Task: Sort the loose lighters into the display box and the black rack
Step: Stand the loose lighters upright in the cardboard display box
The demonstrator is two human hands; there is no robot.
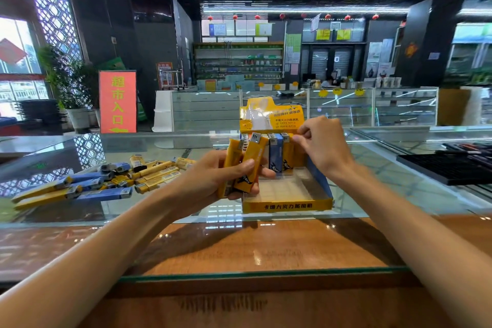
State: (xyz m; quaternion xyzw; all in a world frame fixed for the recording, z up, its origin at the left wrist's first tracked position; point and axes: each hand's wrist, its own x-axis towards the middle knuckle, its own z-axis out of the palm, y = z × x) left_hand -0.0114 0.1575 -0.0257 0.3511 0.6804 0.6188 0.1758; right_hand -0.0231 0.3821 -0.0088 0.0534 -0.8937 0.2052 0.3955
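At lower left of the frame the loose lighters, blue and yellow, lie in a heap on the glass tabletop; just right of them, near centre, the left hand has its grip closed round two yellow lighters, held tilted with caps up, in front of the box; the box stands at centre, with upright lighters in its back rows; over its right rear corner the right hand has its grip pinched on the top of the end lighter, a yellow one; at the right edge the black rack lies on the tabletop, well apart from the box.
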